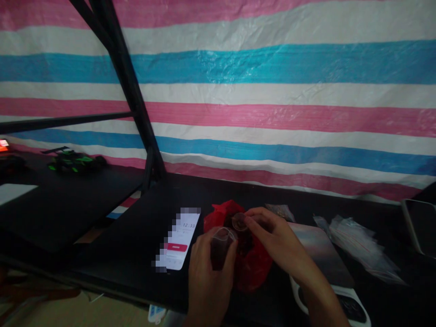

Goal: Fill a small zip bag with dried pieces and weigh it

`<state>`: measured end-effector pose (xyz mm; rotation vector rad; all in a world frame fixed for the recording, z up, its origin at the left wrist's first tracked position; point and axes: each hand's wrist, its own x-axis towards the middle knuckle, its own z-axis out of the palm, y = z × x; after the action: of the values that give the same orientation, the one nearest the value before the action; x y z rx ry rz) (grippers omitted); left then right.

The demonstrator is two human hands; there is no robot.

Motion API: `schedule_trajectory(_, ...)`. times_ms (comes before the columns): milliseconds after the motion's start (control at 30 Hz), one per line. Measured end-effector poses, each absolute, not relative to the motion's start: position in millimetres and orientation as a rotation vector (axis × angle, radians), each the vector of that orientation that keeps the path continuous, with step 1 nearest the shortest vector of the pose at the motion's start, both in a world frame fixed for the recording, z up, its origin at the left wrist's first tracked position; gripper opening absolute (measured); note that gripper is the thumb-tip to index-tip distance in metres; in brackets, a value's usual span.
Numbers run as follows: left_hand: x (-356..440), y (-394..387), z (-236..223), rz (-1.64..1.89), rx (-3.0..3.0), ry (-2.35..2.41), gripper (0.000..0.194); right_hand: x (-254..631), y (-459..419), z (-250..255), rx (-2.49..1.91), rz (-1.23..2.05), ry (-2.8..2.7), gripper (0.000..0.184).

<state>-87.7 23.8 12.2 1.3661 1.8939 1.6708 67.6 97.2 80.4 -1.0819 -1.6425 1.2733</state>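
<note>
Head view: my two hands work at the near edge of a black table (136, 236).
Toy car: a green and black one (73, 162) sits far left on a lower black shelf, well apart from my hands.
Phone: it (179, 240) lies face up, screen lit, just left of my left hand.
Left hand: it (207, 272) is closed around a small clear zip bag (221, 247), held upright with its mouth open; the bag looks dark inside, but I cannot tell what is in it.
Red bag: a crumpled red plastic bag (254, 268) lies open under both hands, with dark contents that I cannot make out.
Right hand: it (275, 238) pinches a small clear scoop or cup (239, 221) between thumb and fingers, just above the zip bag's mouth.
Scale: a flat scale with a steel plate (320, 254) sits under my right forearm.
Spare bags: a heap of empty clear bags (361, 245) lies to the right.
Room: a pink, white and blue striped tarpaulin (272, 91) hangs behind the table.
</note>
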Motion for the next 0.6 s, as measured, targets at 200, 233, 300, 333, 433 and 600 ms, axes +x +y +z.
schedule_trajectory(200, -84, 28, 11, 1.601, 1.211, 1.771, 0.037, 61, 88, 90, -1.037, 1.197, -1.605, 0.029)
schedule_trajectory(233, -84, 29, 11, 1.596, 1.195, 1.75, 0.038, 60, 87, 91, -1.04, 1.19, -1.612, 0.029)
schedule_trajectory(300, -83, 30, 9, 1.601, 1.156, 1.714, 0.041, 58, 86, 91, -1.046, 1.2, -1.616, 0.028)
schedule_trajectory(333, -83, 30, 7, 1.61, 1.136, 1.697, 0.043, 58, 86, 90, -1.049, 1.212, -1.616, 0.028)
schedule_trajectory(433, -80, 31, 3, 1.638, 1.13, 1.649, 0.05, 59, 89, 86, -1.065, 1.243, -1.607, 0.028)
schedule_trajectory(600, -78, 31, 4, 1.627, 1.171, 1.629, 0.057, 63, 95, 76, -1.158, 1.222, -1.612, 0.025)
